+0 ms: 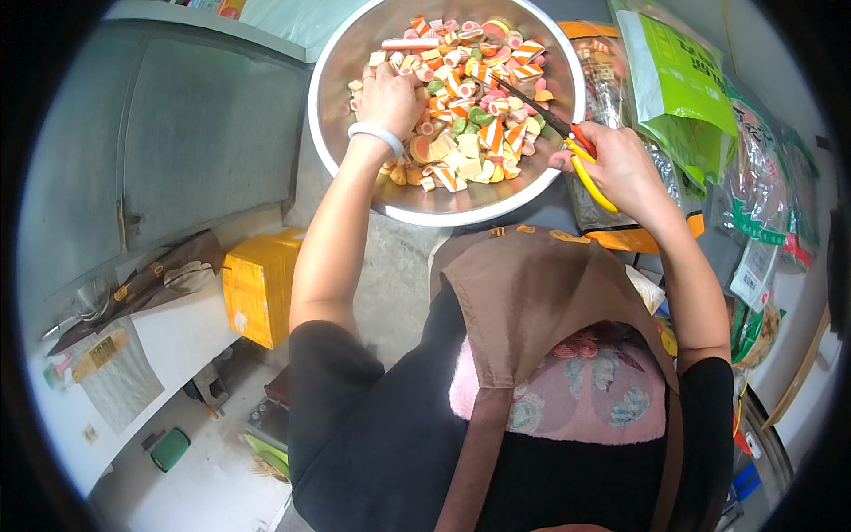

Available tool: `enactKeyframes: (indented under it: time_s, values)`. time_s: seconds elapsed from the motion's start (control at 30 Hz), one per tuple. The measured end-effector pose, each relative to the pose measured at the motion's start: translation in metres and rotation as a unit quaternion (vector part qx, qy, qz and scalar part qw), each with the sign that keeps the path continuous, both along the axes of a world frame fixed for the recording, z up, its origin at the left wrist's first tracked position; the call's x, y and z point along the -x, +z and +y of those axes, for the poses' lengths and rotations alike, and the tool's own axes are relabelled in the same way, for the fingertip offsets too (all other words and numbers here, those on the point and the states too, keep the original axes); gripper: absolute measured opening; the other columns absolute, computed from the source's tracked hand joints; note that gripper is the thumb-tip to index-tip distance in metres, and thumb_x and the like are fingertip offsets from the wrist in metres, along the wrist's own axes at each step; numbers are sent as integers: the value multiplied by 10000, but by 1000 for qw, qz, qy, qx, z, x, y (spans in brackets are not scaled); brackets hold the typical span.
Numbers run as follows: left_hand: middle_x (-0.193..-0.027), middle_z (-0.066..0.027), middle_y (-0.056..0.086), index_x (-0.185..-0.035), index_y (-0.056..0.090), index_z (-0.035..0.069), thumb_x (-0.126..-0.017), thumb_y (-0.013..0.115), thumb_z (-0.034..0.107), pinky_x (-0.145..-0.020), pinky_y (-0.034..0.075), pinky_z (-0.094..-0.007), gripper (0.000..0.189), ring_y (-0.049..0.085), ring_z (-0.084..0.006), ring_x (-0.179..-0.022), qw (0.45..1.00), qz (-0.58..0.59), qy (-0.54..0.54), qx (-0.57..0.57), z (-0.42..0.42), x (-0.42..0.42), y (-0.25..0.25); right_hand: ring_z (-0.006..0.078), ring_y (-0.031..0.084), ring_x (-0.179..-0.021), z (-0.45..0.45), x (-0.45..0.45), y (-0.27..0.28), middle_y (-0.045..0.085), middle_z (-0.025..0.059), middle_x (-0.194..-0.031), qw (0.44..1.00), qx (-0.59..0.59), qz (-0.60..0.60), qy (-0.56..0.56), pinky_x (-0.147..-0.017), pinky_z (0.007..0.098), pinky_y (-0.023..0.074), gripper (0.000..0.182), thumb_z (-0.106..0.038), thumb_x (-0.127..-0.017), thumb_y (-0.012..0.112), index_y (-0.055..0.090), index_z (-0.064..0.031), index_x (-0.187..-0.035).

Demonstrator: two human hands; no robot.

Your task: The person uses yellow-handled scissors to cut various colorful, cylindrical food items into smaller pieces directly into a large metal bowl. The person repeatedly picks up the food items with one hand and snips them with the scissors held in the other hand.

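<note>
A large steel bowl [532, 193] holds a heap of small mixed pieces [469, 149] in orange-striped, pink, yellow and green, perhaps dry snacks or pasta. My left hand [391, 100], with a white band at the wrist, reaches down into the left part of the heap; its fingertips are among the pieces, so any hold is hidden. In my right hand [608, 159], at the bowl's right rim, are scissors [588, 176] with yellow and red handles. Their dark blades point up and left over the heap, the tips touching or just above striped pieces.
Right of the bowl lie clear plastic packages [602, 86], a green and white bag [685, 80] and more printed bags [758, 173]. A yellow taped box [262, 286] stands at the left, beside a white counter [179, 339] with a wire strainer [92, 298] and a brush [100, 356].
</note>
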State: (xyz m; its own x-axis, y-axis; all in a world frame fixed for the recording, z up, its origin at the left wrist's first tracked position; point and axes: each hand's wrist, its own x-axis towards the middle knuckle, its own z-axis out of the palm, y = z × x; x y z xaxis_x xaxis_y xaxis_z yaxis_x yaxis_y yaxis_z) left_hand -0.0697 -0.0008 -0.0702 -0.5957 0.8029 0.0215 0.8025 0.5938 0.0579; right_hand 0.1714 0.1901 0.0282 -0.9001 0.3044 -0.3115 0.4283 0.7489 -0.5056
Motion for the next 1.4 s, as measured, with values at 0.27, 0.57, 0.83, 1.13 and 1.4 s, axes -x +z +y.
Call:
enactKeyframes:
  time_s: [0.27, 0.57, 0.83, 1.13, 1.4]
  values:
    - [-949, -148, 643, -1008, 674, 87, -755, 687, 128, -758, 528, -388, 256, 642, -287, -859, 949, -244, 84, -180, -8, -10, 23, 375, 514, -591, 2, -2, -4, 560, 204, -642, 998, 8, 67, -12, -575, 417, 422, 443, -379, -823, 740, 583, 35, -810]
    - [-918, -117, 601, -926, 713, 161, -775, 713, 180, -891, 399, -434, 153, 540, -291, -967, 990, -58, -26, -128, -23, -24, 13, 287, 704, -782, 0, 4, -4, 710, 145, -801, 999, -10, -18, -24, -661, 362, 510, 286, -214, -870, 692, 567, 43, -847]
    - [-1049, -77, 528, -932, 703, 194, -700, 768, 179, -843, 414, -435, 242, 513, -282, -1023, 995, 17, -77, -59, -5, -44, 6, 247, 721, -817, 4, 0, -14, 713, 133, -786, 1000, 1, 21, -20, -663, 336, 526, 232, -174, -896, 648, 567, 37, -846]
    - [-1006, -20, 521, -850, 712, 220, -745, 694, 248, -770, 401, -414, 110, 509, -246, -1023, 982, 72, -172, -34, 1, -22, -4, 244, 719, -794, 4, 3, -4, 716, 133, -792, 1000, 2, -10, -27, -658, 330, 524, 230, -169, -890, 651, 569, 39, -840]
    - [-1094, -57, 506, -964, 734, 222, -739, 739, 277, -922, 398, -483, 232, 455, -299, -1145, 990, 30, -131, -33, 14, 4, 0, 308, 665, -719, 6, -1, -4, 678, 160, -759, 999, 7, 36, -28, -640, 396, 493, 360, -326, -856, 681, 603, 25, -855]
